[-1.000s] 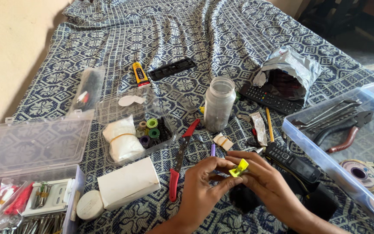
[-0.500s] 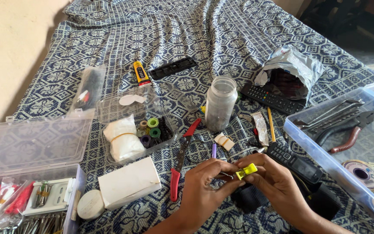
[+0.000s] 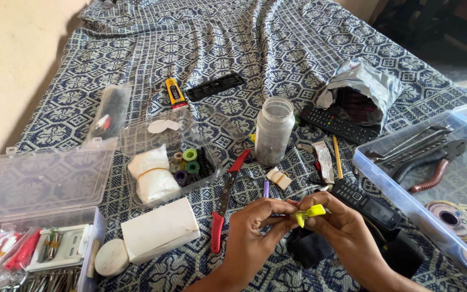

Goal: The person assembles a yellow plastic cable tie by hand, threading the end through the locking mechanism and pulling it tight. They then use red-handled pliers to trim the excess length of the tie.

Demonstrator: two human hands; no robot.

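Yellow plastic is what we pinch — a small yellow clip (image 3: pixel 308 214) gripped between the fingertips of our right hand (image 3: pixel 347 238) and our left hand (image 3: pixel 252 238), low over the patterned blue cloth (image 3: pixel 277 48). We judge it could spring loose and vanish among the clutter if our grip slips. Beyond lie a white box (image 3: pixel 160 230), a yellow glue tube (image 3: pixel 174 93) and a torn grey pouch (image 3: pixel 360 89) — all well apart.

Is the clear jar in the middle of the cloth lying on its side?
No. The clear jar stands upright on the patterned cloth, beside the red-handled pliers.
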